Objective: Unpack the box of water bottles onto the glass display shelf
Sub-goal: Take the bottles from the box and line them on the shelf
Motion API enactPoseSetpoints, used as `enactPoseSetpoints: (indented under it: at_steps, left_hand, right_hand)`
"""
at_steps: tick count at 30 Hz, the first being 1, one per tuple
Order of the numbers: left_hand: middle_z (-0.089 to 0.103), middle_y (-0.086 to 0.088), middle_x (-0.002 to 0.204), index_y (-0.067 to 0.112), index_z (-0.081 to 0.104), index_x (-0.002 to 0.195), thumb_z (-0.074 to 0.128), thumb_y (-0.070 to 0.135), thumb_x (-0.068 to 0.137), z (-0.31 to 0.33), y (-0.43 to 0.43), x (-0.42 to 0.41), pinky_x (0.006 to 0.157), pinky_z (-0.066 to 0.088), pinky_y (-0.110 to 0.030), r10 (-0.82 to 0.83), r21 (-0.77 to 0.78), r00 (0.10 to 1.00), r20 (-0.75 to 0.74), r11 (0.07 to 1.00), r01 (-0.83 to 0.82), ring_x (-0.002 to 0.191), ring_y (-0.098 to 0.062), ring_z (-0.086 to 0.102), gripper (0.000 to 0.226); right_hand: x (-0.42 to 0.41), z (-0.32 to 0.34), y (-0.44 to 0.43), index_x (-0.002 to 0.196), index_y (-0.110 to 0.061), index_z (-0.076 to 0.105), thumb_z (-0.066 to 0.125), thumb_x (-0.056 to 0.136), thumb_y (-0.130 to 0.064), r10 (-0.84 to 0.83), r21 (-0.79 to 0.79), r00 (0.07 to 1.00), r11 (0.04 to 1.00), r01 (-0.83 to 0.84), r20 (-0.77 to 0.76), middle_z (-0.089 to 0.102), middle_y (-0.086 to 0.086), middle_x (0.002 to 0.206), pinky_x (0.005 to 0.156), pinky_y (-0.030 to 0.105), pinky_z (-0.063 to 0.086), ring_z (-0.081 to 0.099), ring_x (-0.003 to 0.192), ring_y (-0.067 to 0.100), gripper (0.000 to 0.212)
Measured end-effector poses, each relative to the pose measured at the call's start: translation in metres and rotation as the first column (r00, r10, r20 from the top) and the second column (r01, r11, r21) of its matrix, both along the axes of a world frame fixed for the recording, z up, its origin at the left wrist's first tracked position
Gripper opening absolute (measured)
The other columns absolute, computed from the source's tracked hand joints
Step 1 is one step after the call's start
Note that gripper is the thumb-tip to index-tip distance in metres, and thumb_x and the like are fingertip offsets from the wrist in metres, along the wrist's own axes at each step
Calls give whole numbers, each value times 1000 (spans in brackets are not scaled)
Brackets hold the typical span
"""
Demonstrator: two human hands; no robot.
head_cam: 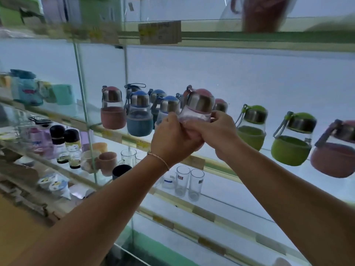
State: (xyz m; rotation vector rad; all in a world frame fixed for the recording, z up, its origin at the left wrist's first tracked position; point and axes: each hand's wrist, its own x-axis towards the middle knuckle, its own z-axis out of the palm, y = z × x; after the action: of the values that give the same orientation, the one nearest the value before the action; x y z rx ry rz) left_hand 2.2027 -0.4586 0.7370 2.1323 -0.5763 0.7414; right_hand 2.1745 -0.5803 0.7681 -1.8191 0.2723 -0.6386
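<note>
Both hands, left hand (172, 139) and right hand (215, 131), grip the clear-glass bottle with pink dome cap (197, 110), tilted above the glass display shelf (221, 167). I'd watch the blue-sleeved bottles (139, 120) at nine o'clock: a crowded set-down could topple them.

On the lower shelf (226, 191) we see two tall clear tumblers (196, 184) standing side by side, with a short glass (169, 179) just to their left. Further back stand glass mugs (128, 156). Left of them we find a pink mug (107, 163) near a black cup (121, 171), and an orange cup (99, 147) behind. In the left compartment we make out two black-capped flasks (72, 144) side by side, a lavender bottle (38, 139) beside them, and printed bowls (52, 184) lower down. Higher up sit a teal cup (63, 94) and a printed blue cup (28, 93). On the top level a blurred reddish jug (265, 14) stands to the right of a yellowish price label (159, 32).
</note>
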Motion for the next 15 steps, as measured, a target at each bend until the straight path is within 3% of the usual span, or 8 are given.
enactPoseSetpoints:
  at_steps: [3, 8, 15]
  left_hand:
    - [57, -2, 86, 8, 57, 97, 70, 56, 71, 3, -17, 3, 63, 44, -28, 12, 42, 1000, -24, 999, -11, 82, -22, 59, 56]
    - [65, -9, 90, 10, 61, 94, 65, 53, 78, 1, -34, 7, 75, 55, -41, 28, 121, 999, -43, 992, -23, 87, -31, 63, 46]
    - [70, -9, 88, 12, 65, 88, 69, 45, 83, -5, -39, 14, 77, 54, -35, -2, 169, 998, -57, 986, 11, 81, -26, 66, 34]
  right_hand:
    - [4, -2, -16, 101, -24, 69, 91, 34, -55, -7, 20, 1000, 1000, 7, -10, 74, -7, 90, 76, 38, 62, 72, 84, 13, 77]
    - [11, -11, -32, 99, -26, 67, 91, 38, -54, -38, 1, 999, 999, 39, -26, 73, -9, 91, 79, 37, 61, 71, 86, 12, 72]
    - [24, -22, -37, 106, -22, 65, 93, 54, -42, -68, -76, 997, 995, 64, -41, 71, -4, 98, 85, 39, 60, 68, 92, 16, 63]
